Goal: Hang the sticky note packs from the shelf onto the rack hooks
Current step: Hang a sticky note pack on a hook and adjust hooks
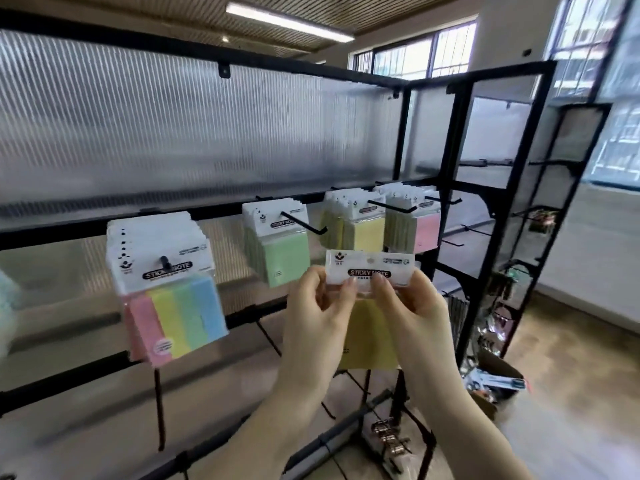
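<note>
Both hands held one yellow sticky note pack by its clear plastic header, the left hand and right hand each pinching a lower corner with curled fingers. The pack stood in open air in front of the black metal rack, just below the yellow-pack hook and apart from its tip. Left of that hook hung green packs, farther left the striped multicolour packs; right of it, pink packs. Ribbed translucent panels backed the rack.

A stationery shop: black display racks carry rows of hooks hung with packaged sticky notes.
</note>
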